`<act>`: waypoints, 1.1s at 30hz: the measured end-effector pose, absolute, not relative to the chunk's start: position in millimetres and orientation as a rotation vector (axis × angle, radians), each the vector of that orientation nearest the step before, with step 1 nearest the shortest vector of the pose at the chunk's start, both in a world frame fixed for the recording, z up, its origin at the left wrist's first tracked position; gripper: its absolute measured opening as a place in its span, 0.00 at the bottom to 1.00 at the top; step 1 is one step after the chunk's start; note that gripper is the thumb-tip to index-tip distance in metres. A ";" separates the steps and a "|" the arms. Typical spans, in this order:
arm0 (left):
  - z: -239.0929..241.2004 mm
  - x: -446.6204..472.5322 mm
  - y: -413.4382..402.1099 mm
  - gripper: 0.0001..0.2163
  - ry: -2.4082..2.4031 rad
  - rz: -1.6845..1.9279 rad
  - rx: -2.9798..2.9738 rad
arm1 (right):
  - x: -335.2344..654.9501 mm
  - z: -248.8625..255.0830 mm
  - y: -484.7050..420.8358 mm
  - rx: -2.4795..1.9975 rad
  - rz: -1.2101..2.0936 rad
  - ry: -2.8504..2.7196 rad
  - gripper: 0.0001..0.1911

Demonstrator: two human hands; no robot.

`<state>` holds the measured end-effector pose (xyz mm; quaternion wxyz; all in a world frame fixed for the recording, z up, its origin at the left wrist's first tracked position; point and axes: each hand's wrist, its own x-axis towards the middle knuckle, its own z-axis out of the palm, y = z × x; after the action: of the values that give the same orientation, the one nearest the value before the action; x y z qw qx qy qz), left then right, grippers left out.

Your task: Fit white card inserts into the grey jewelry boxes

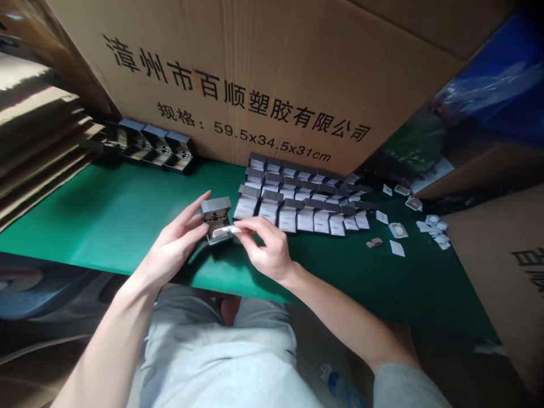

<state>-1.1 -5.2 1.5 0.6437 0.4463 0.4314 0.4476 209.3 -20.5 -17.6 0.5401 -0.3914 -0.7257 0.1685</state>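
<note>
My left hand (176, 243) holds a small grey hinged box (216, 218) with its lid up, near the front of the green table (106, 221). My right hand (266, 246) pinches a white insert pad (225, 230) at the mouth of that box. Just beyond my hands lie several rows of open grey boxes with white inserts (301, 195). Both hands are closed on what they hold.
Three open dark boxes (155, 146) stand at the back left. Loose white pads (433, 225) lie scattered on the right. A large printed cardboard carton (263, 73) walls off the back; stacked cardboard (38, 130) rises at left, another carton (505, 272) at right.
</note>
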 end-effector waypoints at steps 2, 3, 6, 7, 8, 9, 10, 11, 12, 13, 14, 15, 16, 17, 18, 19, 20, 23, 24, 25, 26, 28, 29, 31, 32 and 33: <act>-0.9 -2.6 -5.4 0.37 0.960 1.019 1.060 | 209.8 -16.0 -19.5 -0.935 0.372 -1.738 0.06; -2.0 -3.2 -5.3 0.36 0.956 1.025 1.082 | 210.0 -15.5 -18.8 -0.942 0.365 -1.737 0.06; -3.6 -3.8 -4.6 0.33 0.962 1.026 1.125 | 210.4 -15.2 -17.4 -0.951 0.363 -1.739 0.06; -3.5 -3.6 -4.4 0.33 0.969 1.022 1.134 | 210.3 -15.4 -17.3 -0.952 0.367 -1.746 0.07; -3.2 -3.3 -4.4 0.32 0.976 1.021 1.143 | 210.0 -15.6 -17.4 -0.953 0.373 -1.755 0.07; -2.8 -3.0 -4.4 0.31 0.982 1.022 1.150 | 209.6 -15.7 -17.6 -0.947 0.374 -1.761 0.08; -2.4 -2.7 -4.6 0.29 0.988 1.028 1.156 | 209.0 -15.8 -18.0 -0.932 0.369 -1.762 0.08; -2.1 -2.5 -4.8 0.28 0.993 1.033 1.163 | 208.2 -15.9 -18.5 -0.911 0.362 -1.760 0.08; -2.0 -2.6 -5.1 0.26 0.995 1.036 1.168 | 207.4 -15.8 -19.2 -0.889 0.357 -1.758 0.09; -2.2 -2.8 -5.5 0.26 0.996 1.036 1.172 | 206.5 -15.8 -19.8 -0.871 0.357 -1.761 0.09; -2.5 -3.2 -5.9 0.26 0.998 1.033 1.176 | 205.6 -15.7 -20.6 -0.865 0.363 -1.767 0.09; -2.9 -3.7 -6.2 0.26 1.002 1.029 1.181 | 204.7 -15.6 -21.3 -0.866 0.376 -1.777 0.09; -3.3 -4.2 -6.4 0.27 1.011 1.024 1.183 | 204.0 -15.6 -22.0 -0.876 0.392 -1.791 0.09; -3.6 -4.6 -6.6 0.27 1.021 1.018 1.182 | 203.5 -15.5 -22.7 -0.887 0.407 -1.806 0.09; -3.7 -4.8 -6.7 0.27 1.031 1.016 1.174 | 203.1 -15.5 -23.4 -0.895 0.417 -1.817 0.09; -3.7 -4.9 -6.8 0.28 1.042 1.016 1.156 | 202.9 -15.4 -24.0 -0.898 0.419 -1.822 0.08; -3.5 -4.9 -6.7 0.28 1.050 1.021 1.130 | 202.8 -15.3 -24.5 -0.900 0.413 -1.822 0.08; -2.1 -4.0 -6.0 0.27 1.033 1.057 1.028 | 203.1 -14.8 -25.9 -0.891 0.356 -1.771 0.07; -1.5 -3.5 -5.7 0.27 1.019 1.065 0.997 | 203.2 -14.8 -26.3 -0.878 0.338 -1.740 0.07; -0.9 -3.0 -5.3 0.28 1.011 1.072 0.970 | 203.3 -14.9 -26.6 -0.866 0.329 -1.710 0.07; -0.3 -2.4 -4.9 0.29 1.010 1.078 0.946 | 203.4 -15.1 -27.0 -0.865 0.332 -1.683 0.07; 0.9 -1.2 -4.4 0.32 1.030 1.082 0.913 | 203.4 -15.9 -27.5 -0.897 0.355 -1.648 0.07; 1.4 -0.6 -4.3 0.34 1.045 1.082 0.901 | 203.3 -16.4 -27.6 -0.922 0.368 -1.642 0.06; 2.0 0.3 -4.5 0.35 1.063 1.073 0.882 | 203.0 -17.3 -27.5 -0.956 0.379 -1.634 0.05; 2.1 0.6 -4.8 0.36 1.065 1.060 0.877 | 202.8 -17.6 -27.4 -0.957 0.375 -1.630 0.05; 2.1 0.7 -5.1 0.37 1.068 1.048 0.876 | 202.6 -17.8 -27.2 -0.954 0.367 -1.626 0.05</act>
<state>0.7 -5.1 2.1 0.6473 0.3850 0.4696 0.4607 202.6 -27.2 -17.8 0.5733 -0.4071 -0.6936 0.1566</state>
